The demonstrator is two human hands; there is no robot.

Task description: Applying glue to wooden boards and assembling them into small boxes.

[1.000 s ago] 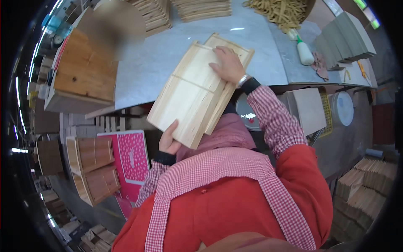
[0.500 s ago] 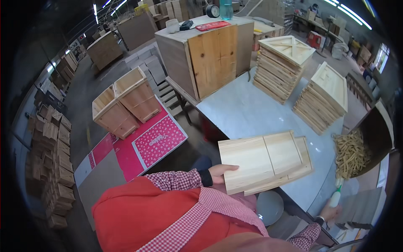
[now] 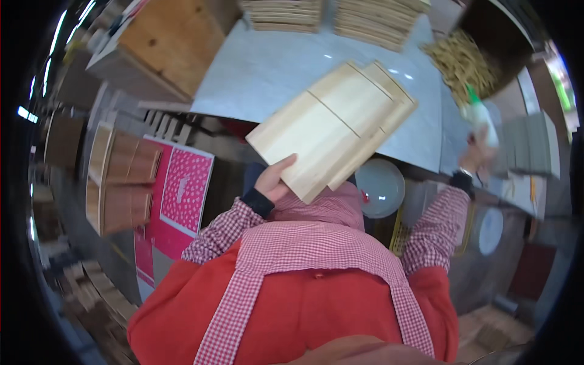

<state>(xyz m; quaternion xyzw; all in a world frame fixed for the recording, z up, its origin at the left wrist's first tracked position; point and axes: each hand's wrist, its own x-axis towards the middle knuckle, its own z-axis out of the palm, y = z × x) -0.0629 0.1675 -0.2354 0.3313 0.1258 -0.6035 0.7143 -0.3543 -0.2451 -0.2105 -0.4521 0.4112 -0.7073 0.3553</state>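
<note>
Wooden tray [image 3: 331, 131], pale unfinished planks, rectangular, with a raised rim and a thin divider strip across its flat face. Held tilted off the grey worktop [image 3: 274, 73], its near corner out over the table's front edge and above the person's chest, its far end over the tabletop. Left hand [image 3: 274, 178] clamped on the tray's lower left corner, thumb on top, fingers hidden beneath. Right hand [image 3: 477, 155] well apart from the tray, at the table's right part, closed around a white squeeze bottle [image 3: 480, 115] with a green tip; the view is blurred there, so the exact finger position cannot be told.

Worktop smooth, light grey, glossy with lamp reflections. Stacks of similar wooden trays [image 3: 331, 15] line its far edge. A heap of thin wooden sticks [image 3: 465, 58] lies at the far right, beside a dark box. A large plywood crate [image 3: 167, 42] stands at the table's left end. On the floor to the left: low wooden boxes [image 3: 121, 179] and a pink patterned sheet [image 3: 182, 191]. A round white stool seat [image 3: 380, 187] sits just below the table front.

The bare middle of the tabletop lies under and behind the tray; stacks bound it at the far edge, the crate to the left, sticks to the right.
</note>
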